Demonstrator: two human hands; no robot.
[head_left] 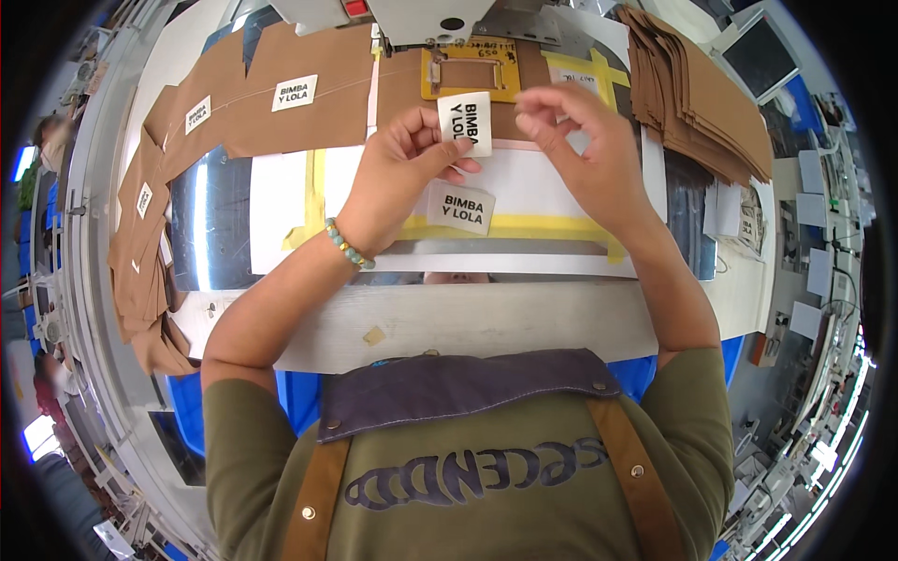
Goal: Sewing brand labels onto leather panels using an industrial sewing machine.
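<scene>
Between the thumb and fingers of my left hand (388, 164) is a white fabric label (477, 112) with black print, turned on its side. A beaded bracelet circles that wrist. My right hand (599, 154) hovers just right of the label, thumb and forefinger apart, with nothing seen in it. A second white label (475, 221) lies below my left hand on the white board (365, 245) with yellow tape. Beyond the hands, a yellow template frame (433, 91) rests on a brown piece of material (398, 89) under the machine head (421, 17).
Brown pieces (248, 65) with white labels sewn on run leftward in a chain and hang over the left table edge. A stack of brown pieces (706, 107) lies at the right. Near it stands a small box of labels (734, 215). A dark screen (760, 56) is at the far right.
</scene>
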